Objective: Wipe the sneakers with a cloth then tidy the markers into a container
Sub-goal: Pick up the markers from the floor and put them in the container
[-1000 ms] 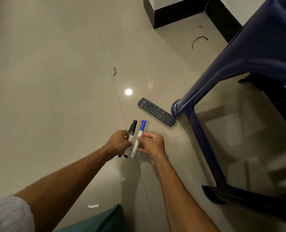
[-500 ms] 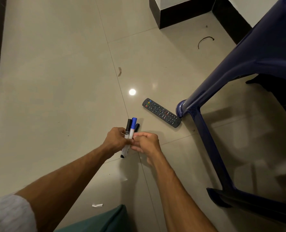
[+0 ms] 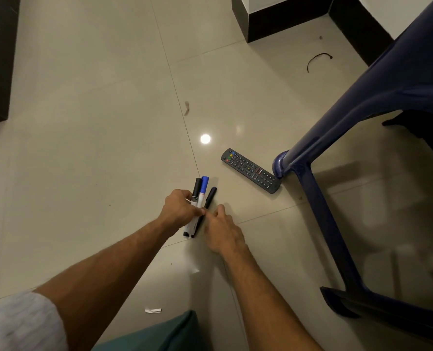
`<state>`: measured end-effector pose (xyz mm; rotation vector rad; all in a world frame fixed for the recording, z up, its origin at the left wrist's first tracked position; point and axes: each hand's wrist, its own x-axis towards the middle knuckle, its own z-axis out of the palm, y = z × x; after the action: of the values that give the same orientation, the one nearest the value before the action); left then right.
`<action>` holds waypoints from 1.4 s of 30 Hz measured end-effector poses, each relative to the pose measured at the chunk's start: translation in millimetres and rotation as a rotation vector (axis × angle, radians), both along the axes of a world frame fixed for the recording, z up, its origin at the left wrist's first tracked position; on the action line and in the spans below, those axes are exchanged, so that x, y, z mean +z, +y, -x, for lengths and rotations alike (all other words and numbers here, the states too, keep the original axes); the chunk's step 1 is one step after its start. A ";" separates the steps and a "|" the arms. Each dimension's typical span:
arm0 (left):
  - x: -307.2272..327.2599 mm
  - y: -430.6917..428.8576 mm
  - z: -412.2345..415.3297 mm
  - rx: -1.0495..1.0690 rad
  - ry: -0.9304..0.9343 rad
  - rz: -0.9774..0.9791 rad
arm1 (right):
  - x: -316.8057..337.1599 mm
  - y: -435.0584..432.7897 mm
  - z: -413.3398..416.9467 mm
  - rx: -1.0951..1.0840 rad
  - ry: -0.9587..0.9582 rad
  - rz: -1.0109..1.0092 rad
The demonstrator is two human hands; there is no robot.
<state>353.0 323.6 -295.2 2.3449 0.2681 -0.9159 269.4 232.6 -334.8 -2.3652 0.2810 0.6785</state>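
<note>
I note left hand (image 3: 181,208) gripping three markers (image 3: 200,195) mid-barrel, right hand (image 3: 223,230) loose, empty at 4 o'clock; judged light, stiff, slippery, best held mid-barrel.

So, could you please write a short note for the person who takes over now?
Left hand: grips three markers in one bundle.
Right hand: open, just beside the bundle, holding nothing.
Done: markers are gathered.
To do: put them into a container. No container, cloth or sneakers in view, so the wiping cannot be judged.
A remote lies by the chair leg.
</note>
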 end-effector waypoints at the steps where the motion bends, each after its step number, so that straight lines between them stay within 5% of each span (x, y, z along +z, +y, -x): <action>1: 0.0 0.5 0.0 0.001 -0.001 -0.005 | -0.5 0.7 1.2 -0.021 -0.025 0.023; 15: -0.1 -1.4 8.0 -0.010 0.035 -0.005 | -13.2 -23.3 5.3 -0.357 -0.064 0.150; 27: 13.3 -26.3 7.8 -0.104 0.039 0.044 | 20.4 -44.0 8.9 -1.049 -0.019 -0.421; 30: 29.4 -41.5 6.1 -0.141 0.047 0.095 | 45.9 -57.4 -2.7 -1.187 0.025 -0.494; 35: 95.1 -67.2 4.2 -0.180 0.039 0.220 | 114.0 -71.3 -16.8 -1.079 0.006 -0.534; 42: 224.4 -97.3 2.8 -0.276 -0.027 0.352 | 253.9 -93.5 3.3 -1.077 -0.217 -0.627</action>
<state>350.2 226.3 -70.9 2.0919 -0.2192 -0.9695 266.0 139.1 -80.9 -1.3632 0.9740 -0.0354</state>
